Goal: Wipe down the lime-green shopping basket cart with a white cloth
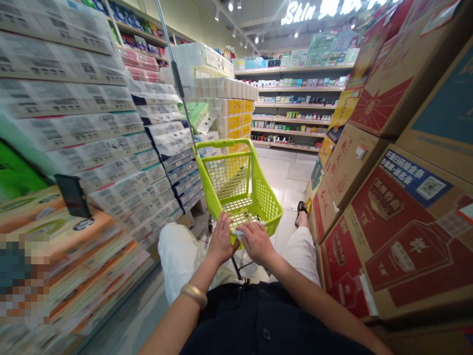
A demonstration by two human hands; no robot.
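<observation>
A small lime-green shopping cart [236,182] stands in the aisle right in front of me, its basket empty. My left hand [220,240] is closed on the near rim of the cart, where a pale handle [240,232] shows between my hands. My right hand [256,242] grips the same rim beside it, fingers curled over. A gold bangle [193,294] sits on my left wrist. My legs in white trousers and one sandalled foot [301,209] show below the cart.
Stacked paper-goods packs [111,153] wall the left side. Red and brown cartons [399,197] pile high on the right, close to my arm. A thin metal pole [177,84] rises by the cart. Tiled floor [284,172] runs ahead to product shelves [295,113].
</observation>
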